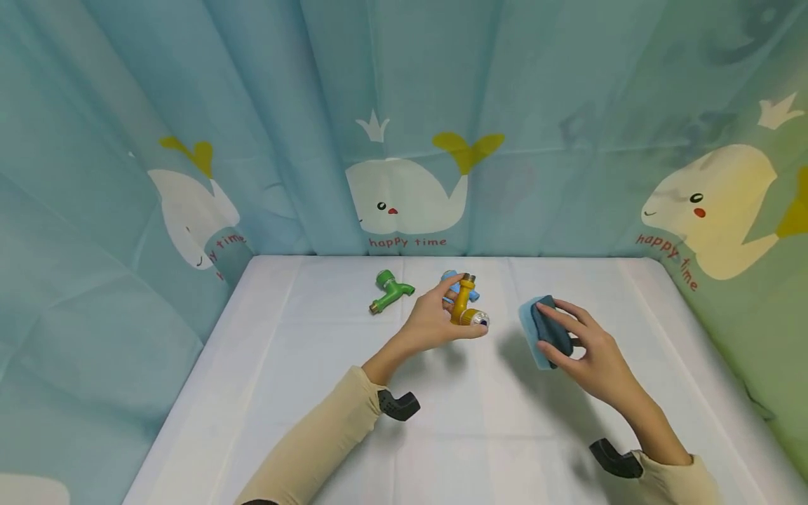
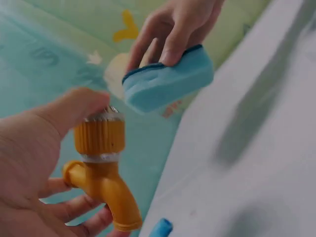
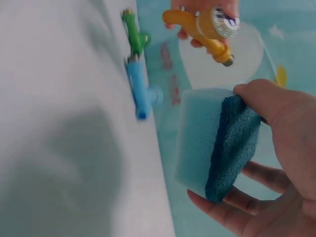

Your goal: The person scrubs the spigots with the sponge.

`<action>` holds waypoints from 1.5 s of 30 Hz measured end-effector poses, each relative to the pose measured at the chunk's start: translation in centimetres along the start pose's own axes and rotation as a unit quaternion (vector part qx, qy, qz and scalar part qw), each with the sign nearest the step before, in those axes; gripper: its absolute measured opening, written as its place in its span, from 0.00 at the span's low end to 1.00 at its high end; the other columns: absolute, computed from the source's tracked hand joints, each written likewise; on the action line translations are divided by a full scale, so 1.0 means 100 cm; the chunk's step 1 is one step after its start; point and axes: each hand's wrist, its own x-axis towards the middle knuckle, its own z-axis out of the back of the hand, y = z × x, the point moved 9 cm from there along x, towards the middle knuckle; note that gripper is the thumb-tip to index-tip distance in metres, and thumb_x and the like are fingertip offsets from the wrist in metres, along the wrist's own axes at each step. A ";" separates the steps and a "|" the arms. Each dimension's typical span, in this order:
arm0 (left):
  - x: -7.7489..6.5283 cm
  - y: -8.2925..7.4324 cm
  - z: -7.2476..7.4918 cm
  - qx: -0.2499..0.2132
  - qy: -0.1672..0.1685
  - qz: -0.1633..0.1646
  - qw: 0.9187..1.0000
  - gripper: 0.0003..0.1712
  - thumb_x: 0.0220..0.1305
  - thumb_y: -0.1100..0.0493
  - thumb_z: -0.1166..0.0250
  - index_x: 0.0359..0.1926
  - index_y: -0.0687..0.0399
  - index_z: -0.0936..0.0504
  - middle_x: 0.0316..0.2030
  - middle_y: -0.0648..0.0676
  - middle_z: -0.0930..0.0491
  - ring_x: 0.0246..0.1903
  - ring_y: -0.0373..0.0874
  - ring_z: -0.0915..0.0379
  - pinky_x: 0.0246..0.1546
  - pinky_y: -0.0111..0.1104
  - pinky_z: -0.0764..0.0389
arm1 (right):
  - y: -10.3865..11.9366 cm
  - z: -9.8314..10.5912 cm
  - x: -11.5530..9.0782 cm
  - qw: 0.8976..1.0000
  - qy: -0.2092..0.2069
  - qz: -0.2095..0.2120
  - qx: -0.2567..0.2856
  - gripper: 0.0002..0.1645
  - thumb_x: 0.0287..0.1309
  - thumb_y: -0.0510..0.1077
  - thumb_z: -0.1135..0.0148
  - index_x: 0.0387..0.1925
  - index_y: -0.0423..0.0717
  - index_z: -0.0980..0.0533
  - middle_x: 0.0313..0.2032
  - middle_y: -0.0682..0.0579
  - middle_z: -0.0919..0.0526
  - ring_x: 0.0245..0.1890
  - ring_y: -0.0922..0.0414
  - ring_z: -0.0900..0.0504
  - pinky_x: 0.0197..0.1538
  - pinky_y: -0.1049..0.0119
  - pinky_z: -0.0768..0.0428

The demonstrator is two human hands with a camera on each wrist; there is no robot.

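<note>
My left hand (image 1: 435, 319) holds a yellow-orange faucet (image 2: 106, 182) above the table, thumb on its ribbed knob and fingers along its body. In my right hand (image 1: 590, 354) is a two-layer sponge (image 3: 207, 143), light blue foam backed by a dark blue scouring layer, pinched between thumb and fingers. The foam side faces the yellow faucet, and a gap separates the two. Behind the left hand a blue faucet (image 3: 140, 91) lies on the table, partly covered in the head view. A green faucet (image 1: 390, 291) lies to its left.
The white table (image 1: 284, 393) carries shadows of both hands. A blue-green curtain (image 1: 404, 70) with printed whales stands along its back and sides. A black strap piece (image 1: 399, 405) sits at the left wrist, another black piece (image 1: 615, 459) at the right.
</note>
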 end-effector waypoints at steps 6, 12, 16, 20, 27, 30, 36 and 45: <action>0.029 -0.008 -0.027 0.035 0.013 -0.004 0.999 0.56 0.48 0.43 0.17 0.77 0.41 0.35 0.55 0.52 0.20 0.42 0.40 0.21 0.40 0.32 0.18 | -0.028 0.029 -0.025 0.999 -0.015 -0.033 0.014 0.43 0.50 0.30 0.23 0.69 0.48 0.25 0.66 0.35 0.28 0.56 0.78 0.31 0.43 0.88 0.25; 0.066 -0.027 -0.055 0.129 -0.003 -0.030 0.991 0.57 0.48 0.39 0.18 0.76 0.44 0.34 0.51 0.49 0.18 0.44 0.40 0.24 0.40 0.29 0.22 | -0.056 0.059 -0.042 0.996 -0.034 -0.087 0.017 0.42 0.54 0.30 0.24 0.70 0.48 0.26 0.65 0.46 0.27 0.48 0.79 0.27 0.44 0.89 0.26; 0.090 -0.031 -0.081 0.196 0.006 -0.035 0.980 0.58 0.47 0.33 0.20 0.75 0.45 0.33 0.40 0.45 0.20 0.37 0.38 0.25 0.33 0.27 0.24 | -0.076 0.071 -0.050 0.989 -0.041 -0.137 0.025 0.44 0.57 0.32 0.26 0.73 0.51 0.30 0.62 0.70 0.30 0.43 0.78 0.26 0.41 0.88 0.24; 0.111 -0.024 -0.109 0.256 0.014 -0.031 0.966 0.56 0.48 0.28 0.23 0.72 0.45 0.31 0.35 0.42 0.25 0.32 0.35 0.29 0.28 0.26 0.26 | -0.087 0.075 -0.053 0.986 -0.030 -0.162 0.026 0.46 0.61 0.34 0.28 0.77 0.55 0.36 0.61 0.73 0.36 0.44 0.81 0.28 0.38 0.88 0.25; 0.130 -0.003 -0.134 0.341 0.007 -0.003 0.940 0.51 0.49 0.25 0.26 0.68 0.46 0.28 0.45 0.45 0.22 0.38 0.35 0.29 0.33 0.26 0.23 | -0.088 0.070 -0.053 0.986 -0.002 -0.167 0.027 0.44 0.65 0.35 0.32 0.78 0.55 0.37 0.61 0.53 0.35 0.44 0.81 0.28 0.32 0.81 0.22; 0.133 0.001 -0.141 0.362 0.009 -0.005 0.932 0.52 0.50 0.25 0.28 0.69 0.46 0.28 0.49 0.46 0.22 0.41 0.36 0.27 0.35 0.27 0.23 | -0.088 0.068 -0.053 0.985 0.004 -0.168 0.033 0.43 0.65 0.35 0.32 0.78 0.55 0.37 0.62 0.61 0.36 0.43 0.80 0.27 0.30 0.77 0.21; 0.137 0.001 -0.148 0.406 -0.006 -0.003 0.914 0.51 0.51 0.20 0.32 0.67 0.43 0.28 0.48 0.45 0.24 0.44 0.39 0.29 0.37 0.28 0.24 | -0.084 0.061 -0.050 0.985 0.013 -0.168 0.047 0.45 0.65 0.36 0.32 0.78 0.54 0.39 0.61 0.63 0.37 0.43 0.80 0.25 0.31 0.75 0.19; 0.137 0.003 -0.151 0.443 0.003 0.018 0.896 0.53 0.50 0.12 0.43 0.66 0.39 0.27 0.48 0.49 0.26 0.43 0.43 0.30 0.41 0.34 0.23 | -0.083 0.061 -0.051 0.984 0.016 -0.172 0.037 0.47 0.64 0.36 0.30 0.79 0.56 0.40 0.62 0.41 0.35 0.42 0.80 0.26 0.32 0.77 0.20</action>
